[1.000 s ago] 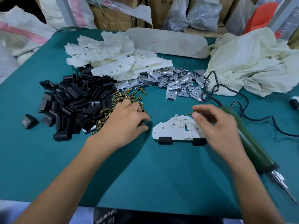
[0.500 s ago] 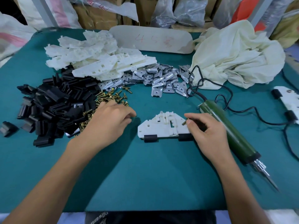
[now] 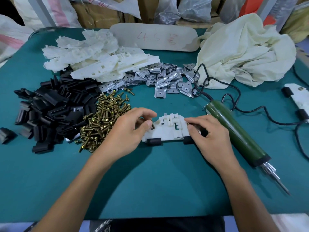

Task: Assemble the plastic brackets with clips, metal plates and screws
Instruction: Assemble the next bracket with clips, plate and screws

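A white plastic bracket [image 3: 167, 129] lies flat on the green table, with two black clips [image 3: 154, 141] on its near edge. My left hand [image 3: 127, 131] pinches a brass screw [image 3: 153, 125] at the bracket's left end. My right hand [image 3: 210, 134] holds another brass screw [image 3: 187, 124] at the bracket's right end. To the left lie a pile of brass screws [image 3: 103, 121] and a heap of black clips [image 3: 50, 111]. Behind are white brackets [image 3: 100, 54] and metal plates [image 3: 160, 77].
A green electric screwdriver [image 3: 237, 134] with a black cord lies right of my right hand, bit pointing toward me. A finished bracket [image 3: 297, 97] sits at the right edge. A cream cloth [image 3: 242, 49] and a white board [image 3: 155, 37] lie at the back.
My left hand left the screw pile and came right to the bracket's left end with a screw. My right hand stayed at the bracket's right end. The camera shifted.
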{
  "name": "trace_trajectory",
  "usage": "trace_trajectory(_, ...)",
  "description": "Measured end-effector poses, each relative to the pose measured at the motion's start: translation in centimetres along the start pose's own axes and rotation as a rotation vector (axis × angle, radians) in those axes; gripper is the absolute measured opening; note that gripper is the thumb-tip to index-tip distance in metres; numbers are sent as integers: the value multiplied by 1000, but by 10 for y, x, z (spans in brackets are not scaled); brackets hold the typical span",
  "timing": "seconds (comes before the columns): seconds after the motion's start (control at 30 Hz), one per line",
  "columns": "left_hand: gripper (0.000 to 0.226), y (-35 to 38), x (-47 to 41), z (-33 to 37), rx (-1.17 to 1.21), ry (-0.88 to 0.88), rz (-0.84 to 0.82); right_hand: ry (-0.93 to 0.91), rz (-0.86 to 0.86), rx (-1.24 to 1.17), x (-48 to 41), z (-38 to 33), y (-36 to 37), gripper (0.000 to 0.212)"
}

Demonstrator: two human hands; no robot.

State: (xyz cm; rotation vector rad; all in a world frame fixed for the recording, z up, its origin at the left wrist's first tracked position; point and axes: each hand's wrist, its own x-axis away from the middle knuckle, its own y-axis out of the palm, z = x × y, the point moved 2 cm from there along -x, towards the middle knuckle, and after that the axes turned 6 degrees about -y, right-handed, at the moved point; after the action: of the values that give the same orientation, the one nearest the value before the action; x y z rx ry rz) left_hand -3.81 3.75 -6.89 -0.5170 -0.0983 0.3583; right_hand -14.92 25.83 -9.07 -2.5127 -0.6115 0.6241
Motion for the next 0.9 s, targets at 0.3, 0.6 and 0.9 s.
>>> trace_trajectory(0.3,24,-2,4,6,-235,108,-34,-18,16,6,0,1,0,23)
trace_trajectory(0.6,29,4,6,7,-272,97,39,32,11,50,-1,3,1,11)
trace_trajectory(0.9,37,2,7,4,-266,64,42,9,12,47,-1,5,0,10)
